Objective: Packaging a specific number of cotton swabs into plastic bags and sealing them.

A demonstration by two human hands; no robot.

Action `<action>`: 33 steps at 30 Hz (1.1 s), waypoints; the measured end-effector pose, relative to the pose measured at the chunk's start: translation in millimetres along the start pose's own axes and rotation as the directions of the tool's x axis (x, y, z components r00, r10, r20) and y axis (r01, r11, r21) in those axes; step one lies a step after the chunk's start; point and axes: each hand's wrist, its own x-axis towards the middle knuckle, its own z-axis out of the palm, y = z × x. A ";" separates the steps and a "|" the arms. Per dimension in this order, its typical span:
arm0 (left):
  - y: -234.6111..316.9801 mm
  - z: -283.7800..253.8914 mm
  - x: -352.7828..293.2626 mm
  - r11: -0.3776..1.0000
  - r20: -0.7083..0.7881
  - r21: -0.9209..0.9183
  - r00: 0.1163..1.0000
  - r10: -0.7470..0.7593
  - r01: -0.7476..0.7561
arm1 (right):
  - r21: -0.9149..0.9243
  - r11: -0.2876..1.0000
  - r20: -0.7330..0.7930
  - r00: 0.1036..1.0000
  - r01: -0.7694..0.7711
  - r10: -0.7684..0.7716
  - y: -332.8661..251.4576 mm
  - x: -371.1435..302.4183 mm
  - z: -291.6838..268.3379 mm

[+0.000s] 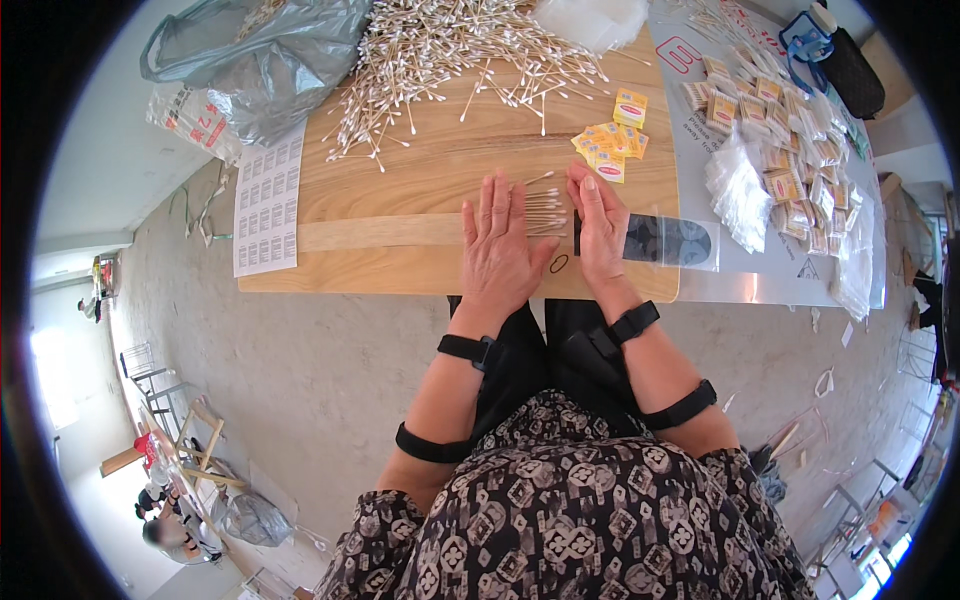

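Observation:
My left hand point(497, 245) lies flat with its fingers stretched out, over the left part of a small row of cotton swabs point(543, 212). Their white tips show between my hands, lined up side by side; the rest is covered by the left hand. At the row's right end, my right hand point(600, 225) stands on its edge, fingers extended and thumb alongside, nothing visible in it. Just below the row, a small dark rubber band point(559, 263) rests on the wooden board point(400, 265). Several yellow cards point(606, 150) sit beyond my right fingertips.
A large heap of loose cotton swabs point(450, 60) fills the board's far side, beside a grey plastic bag point(275, 75). A printed label sheet point(268, 205) hangs at the left edge. To the right lie a dark patterned strip point(668, 240), clear bags point(738, 190) and many packed swab bundles point(785, 130).

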 end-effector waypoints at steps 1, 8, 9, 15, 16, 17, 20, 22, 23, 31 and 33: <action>2.5 2.3 2.9 1.000 0.050 0.016 0.998 -0.024 0.023 | -0.001 1.000 0.001 1.000 0.001 -0.001 1.1 0.0 -0.7; -1.0 15.9 19.5 0.991 0.144 0.102 0.985 -0.098 0.084 | -0.007 1.000 -0.010 1.000 0.007 -0.007 -2.3 -6.6 -2.3; -1.0 13.5 13.9 0.994 0.170 0.101 0.984 -0.045 0.028 | -0.003 1.000 -0.021 1.000 0.011 -0.011 -2.8 -8.2 -5.2; 6.9 4.2 -8.0 0.989 0.221 0.128 0.974 0.049 -0.079 | 0.014 0.997 -0.028 0.997 0.073 -0.073 -7.1 -14.4 -8.5; 7.4 4.0 -8.7 0.990 0.212 0.118 0.976 0.056 -0.082 | 0.014 0.997 -0.027 0.997 0.073 -0.072 -7.1 -14.1 -9.1; 7.7 5.2 -6.6 0.990 0.212 0.118 0.976 0.056 -0.082 | -0.005 0.997 -0.026 0.997 0.071 -0.071 -7.4 -13.4 -10.2; 2.6 10.4 9.7 0.980 0.212 0.186 0.977 0.025 -0.066 | -0.018 0.997 -0.023 0.997 0.069 -0.069 -5.4 -14.1 -8.9; 0.0 15.7 22.0 0.975 0.180 0.216 0.984 0.013 -0.052 | -0.017 0.998 -0.028 0.997 0.068 -0.068 -4.0 -15.0 -10.2; -0.8 16.1 22.8 0.975 0.178 0.216 0.984 0.014 -0.053 | -0.043 0.997 -0.022 0.998 0.061 -0.062 -3.4 -16.2 -10.9; -2.1 14.8 19.3 0.973 0.229 0.214 0.973 0.038 -0.089 | -0.012 0.997 -0.049 0.996 0.077 -0.078 -1.8 -16.4 -11.0; -13.8 15.6 18.4 0.999 0.131 0.036 0.991 0.003 -0.008 | -0.082 0.995 -0.029 0.998 0.059 -0.061 -3.9 -14.7 -9.3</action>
